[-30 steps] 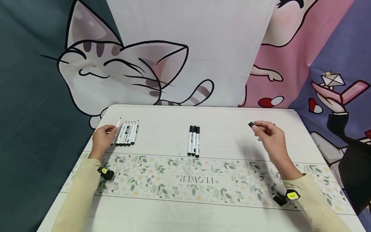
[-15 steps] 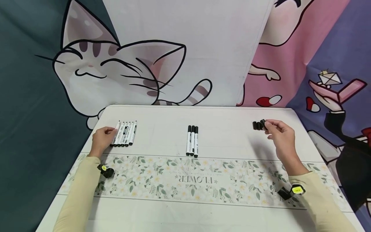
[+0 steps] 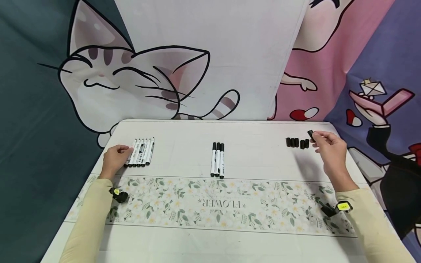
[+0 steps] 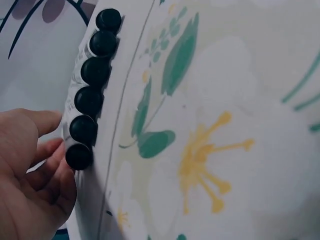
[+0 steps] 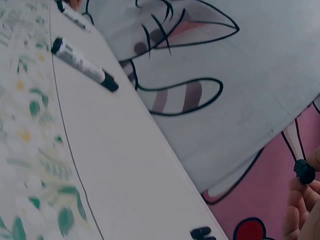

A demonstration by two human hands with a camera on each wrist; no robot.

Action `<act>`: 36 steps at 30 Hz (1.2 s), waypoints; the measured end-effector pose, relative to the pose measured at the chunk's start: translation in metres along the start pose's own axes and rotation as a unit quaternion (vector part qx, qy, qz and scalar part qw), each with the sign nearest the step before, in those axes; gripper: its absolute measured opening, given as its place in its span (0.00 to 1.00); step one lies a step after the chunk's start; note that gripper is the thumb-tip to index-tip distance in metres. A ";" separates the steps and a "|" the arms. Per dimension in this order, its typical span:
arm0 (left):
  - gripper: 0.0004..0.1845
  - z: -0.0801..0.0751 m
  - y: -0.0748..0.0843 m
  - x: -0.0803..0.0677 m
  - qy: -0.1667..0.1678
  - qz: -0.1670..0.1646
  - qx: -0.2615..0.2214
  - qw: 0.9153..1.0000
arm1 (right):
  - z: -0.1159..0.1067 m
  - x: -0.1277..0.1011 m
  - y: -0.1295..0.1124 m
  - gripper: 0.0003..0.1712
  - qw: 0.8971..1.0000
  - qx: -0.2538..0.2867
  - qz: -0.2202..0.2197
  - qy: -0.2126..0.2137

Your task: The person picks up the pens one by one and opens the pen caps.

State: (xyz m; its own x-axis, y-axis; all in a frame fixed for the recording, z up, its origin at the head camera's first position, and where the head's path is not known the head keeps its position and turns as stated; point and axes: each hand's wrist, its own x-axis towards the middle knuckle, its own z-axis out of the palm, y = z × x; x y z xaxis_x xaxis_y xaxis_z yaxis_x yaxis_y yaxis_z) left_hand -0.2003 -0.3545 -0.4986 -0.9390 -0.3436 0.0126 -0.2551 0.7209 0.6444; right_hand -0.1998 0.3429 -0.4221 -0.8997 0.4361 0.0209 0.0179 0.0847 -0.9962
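Right hand point(image 3: 330, 149) pinches cap point(image 3: 310, 134); wrist view crops fingers point(image 5: 300, 210).

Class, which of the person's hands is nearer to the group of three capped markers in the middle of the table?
Left. The left hand rests left of the three capped markers; the right hand is farther off to their right.

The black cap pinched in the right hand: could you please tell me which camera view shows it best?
The head view: the cap shows whole in the right hand, beside the row of caps. The right wrist view catches it at the frame edge; the left wrist view misses it.
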 end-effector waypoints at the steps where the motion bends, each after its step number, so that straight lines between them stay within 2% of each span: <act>1: 0.28 -0.001 0.002 -0.001 0.003 0.004 0.000 1.000 | -0.002 0.002 0.000 0.06 1.000 -0.015 -0.004 0.005; 5: 0.28 -0.001 0.016 -0.007 0.025 0.032 -0.014 0.999 | -0.008 0.012 0.002 0.07 0.999 -0.040 -0.009 0.025; 10: 0.25 0.010 0.048 -0.020 0.063 0.089 -0.047 0.993 | -0.013 0.025 0.005 0.06 0.998 -0.049 0.001 0.047; 13: 0.23 0.020 0.068 -0.031 0.067 0.119 -0.059 0.989 | -0.016 0.032 0.008 0.04 0.997 -0.045 0.016 0.053; 17: 0.22 0.031 0.090 -0.049 0.042 0.150 -0.087 0.984 | -0.021 0.042 0.020 0.02 0.996 -0.048 0.042 0.058; 24: 0.17 0.046 0.125 -0.084 -0.012 0.202 -0.133 0.970 | -0.028 0.057 0.045 0.03 0.986 -0.117 0.095 0.070; 31: 0.12 0.060 0.148 -0.112 -0.054 0.235 -0.142 0.960 | -0.027 0.066 0.062 0.11 0.970 -0.208 0.104 0.069; 36: 0.11 0.071 0.164 -0.131 -0.086 0.250 -0.148 0.953 | -0.026 0.070 0.069 0.11 0.966 -0.216 0.126 0.061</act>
State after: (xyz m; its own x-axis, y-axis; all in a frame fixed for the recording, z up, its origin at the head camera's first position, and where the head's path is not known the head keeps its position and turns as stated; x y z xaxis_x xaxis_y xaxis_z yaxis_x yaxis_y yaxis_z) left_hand -0.1353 -0.1483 -0.4487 -0.9564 0.1203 0.2661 0.2868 0.5594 0.7777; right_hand -0.2504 0.4023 -0.4876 -0.7853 0.5921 -0.1808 0.4332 0.3169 -0.8438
